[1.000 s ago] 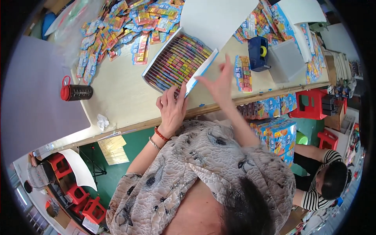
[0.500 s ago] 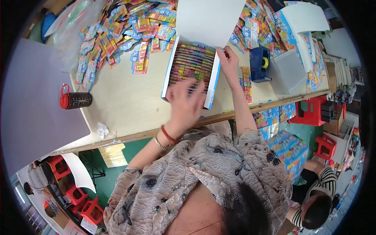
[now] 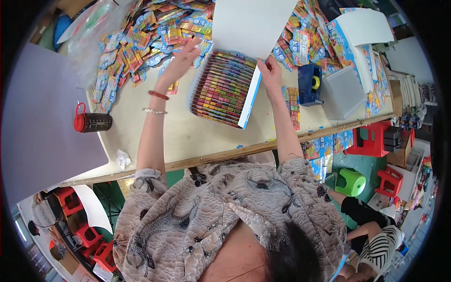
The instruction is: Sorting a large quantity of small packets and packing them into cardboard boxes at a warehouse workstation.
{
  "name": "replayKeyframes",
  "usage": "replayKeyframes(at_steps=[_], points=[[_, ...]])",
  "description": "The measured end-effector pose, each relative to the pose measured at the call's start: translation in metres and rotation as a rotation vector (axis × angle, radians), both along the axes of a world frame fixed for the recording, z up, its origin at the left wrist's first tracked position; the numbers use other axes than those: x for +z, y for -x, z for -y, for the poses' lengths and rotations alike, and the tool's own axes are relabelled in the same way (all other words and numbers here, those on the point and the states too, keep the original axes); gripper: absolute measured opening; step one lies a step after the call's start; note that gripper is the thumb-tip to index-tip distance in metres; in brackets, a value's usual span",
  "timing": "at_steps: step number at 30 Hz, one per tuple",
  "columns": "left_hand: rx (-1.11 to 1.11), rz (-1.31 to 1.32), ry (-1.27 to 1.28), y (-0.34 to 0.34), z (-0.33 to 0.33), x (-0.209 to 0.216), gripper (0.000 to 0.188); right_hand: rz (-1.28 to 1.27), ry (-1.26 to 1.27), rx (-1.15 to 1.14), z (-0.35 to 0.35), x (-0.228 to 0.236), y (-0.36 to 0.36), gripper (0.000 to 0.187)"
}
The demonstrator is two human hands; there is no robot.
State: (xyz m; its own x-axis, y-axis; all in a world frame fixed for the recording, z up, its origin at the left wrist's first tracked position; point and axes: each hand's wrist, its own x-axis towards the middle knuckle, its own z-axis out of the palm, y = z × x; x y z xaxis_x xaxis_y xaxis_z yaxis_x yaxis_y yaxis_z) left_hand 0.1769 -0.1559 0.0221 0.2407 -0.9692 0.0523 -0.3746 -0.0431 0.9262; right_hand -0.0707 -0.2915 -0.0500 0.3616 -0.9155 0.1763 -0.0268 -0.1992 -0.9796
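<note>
A display box (image 3: 250,103), white with blue outer faces, lies on the table with its white lid (image 3: 251,23) raised at the far side. Rows of colourful candy packs (image 3: 223,89) fill it, standing close together. My right hand (image 3: 271,75) pinches the upper right corner of the box. Left of the box, my left hand (image 3: 183,61) is stretched out over the table with its fingers apart, holding nothing. Just beyond its fingertips is a heap of loose blister candy packs (image 3: 155,33).
Right of the box stand a blue tape dispenser (image 3: 310,84) and a clear plastic box (image 3: 344,91). More packs (image 3: 305,42) are piled behind them. A dark bottle with a red lid (image 3: 96,123) and crumpled paper (image 3: 123,159) lie at left. A person (image 3: 380,246) sits at lower right.
My left hand has left the packs inside the box and moved up and left toward the heap. The box has tilted slightly; my right hand stays at its corner.
</note>
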Motion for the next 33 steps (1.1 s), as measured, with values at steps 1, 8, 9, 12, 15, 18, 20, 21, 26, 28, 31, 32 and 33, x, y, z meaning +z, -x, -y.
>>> replayKeyframes(at_steps=[1, 8, 9, 12, 15, 18, 20, 21, 26, 28, 31, 32, 33], points=[[0.007, 0.002, -0.002, 0.012, 0.004, -0.015, 0.049, 0.002, -0.002, 0.007, -0.001, 0.002, -0.002, 0.019], [0.139, -0.36, 0.16, 0.052, 0.023, -0.05, 0.062, 0.15, -0.064, 0.019, 0.013, -0.003, -0.007, 0.031], [0.117, -0.258, 0.155, 0.052, 0.027, -0.049, 0.063, 0.193, -0.064, 0.015, 0.013, -0.002, -0.008, 0.033], [0.184, -0.493, 0.204, 0.037, 0.043, -0.066, 0.047, 0.293, -0.268, 0.114, 0.019, 0.0, -0.011, 0.034], [0.203, -0.749, 0.308, 0.04, 0.048, -0.072, 0.026, 0.369, -0.355, 0.187, 0.024, 0.001, -0.009, 0.034], [0.21, -0.525, 0.535, 0.034, 0.059, -0.076, 0.023, 0.405, -0.274, 0.223, 0.039, -0.006, -0.009, 0.033], [0.286, -0.279, 0.566, 0.032, 0.063, -0.076, 0.024, 0.421, -0.216, 0.243, 0.042, -0.005, -0.009, 0.032], [0.36, -0.032, 0.588, 0.031, 0.064, -0.075, 0.025, 0.405, -0.197, 0.243, 0.041, -0.004, -0.008, 0.032], [0.211, -0.403, 0.296, 0.028, 0.049, -0.058, 0.017, 0.195, -0.243, 0.266, 0.027, 0.026, 0.002, 0.031], [0.167, -0.439, 0.318, 0.024, 0.047, -0.054, 0.018, 0.123, -0.188, 0.255, 0.03, 0.029, 0.001, 0.032], [0.151, -0.487, 0.329, 0.024, 0.052, -0.051, 0.021, 0.053, -0.119, 0.21, 0.036, 0.028, -0.001, 0.028], [0.155, -0.45, 0.343, 0.024, 0.055, -0.05, 0.021, 0.031, 0.099, 0.191, 0.039, 0.026, 0.0, 0.024], [0.16, -0.413, 0.356, 0.025, 0.058, -0.049, 0.021, 0.009, 0.316, 0.17, 0.042, 0.024, 0.0, 0.021]])
